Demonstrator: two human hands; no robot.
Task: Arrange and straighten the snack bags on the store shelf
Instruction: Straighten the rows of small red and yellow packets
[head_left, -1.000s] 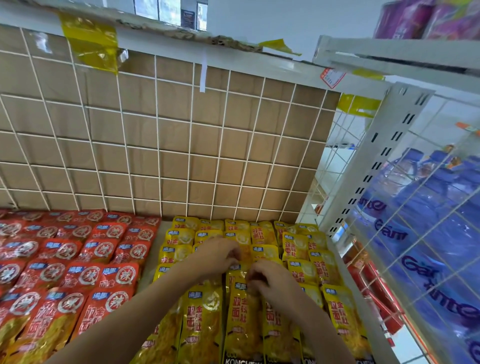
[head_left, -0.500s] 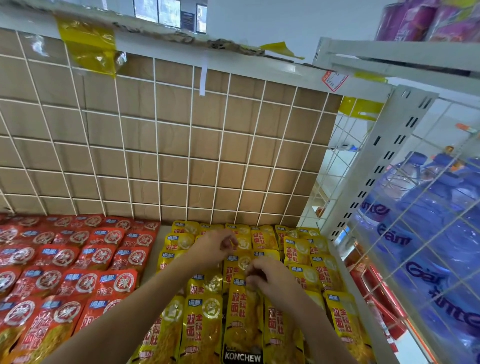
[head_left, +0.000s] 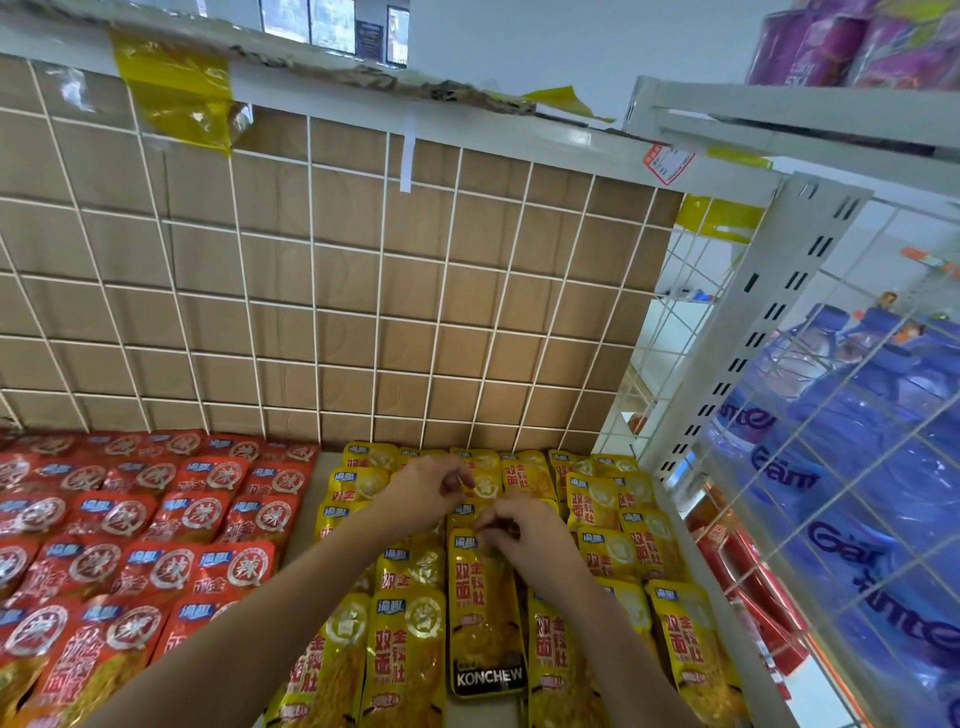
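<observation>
Yellow snack bags (head_left: 405, 649) fill the right half of the shelf (head_left: 301, 525), in columns from front edge to rear edge, with red snack bags (head_left: 156, 519) on the left half. I have the right hand (head_left: 519, 530) pinching the top of the KONCHEW bag (head_left: 485, 623) in a middle column. The left hand (head_left: 423, 491) curls over a bag just behind; I cannot tell its grip. I judge we're mid-straightening: next, square this bag with its neighbours.

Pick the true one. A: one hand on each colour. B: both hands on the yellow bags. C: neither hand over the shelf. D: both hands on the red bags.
B: the left hand and the right hand both touch the yellow snack bags; the red snack bags lie untouched on the left.
</observation>
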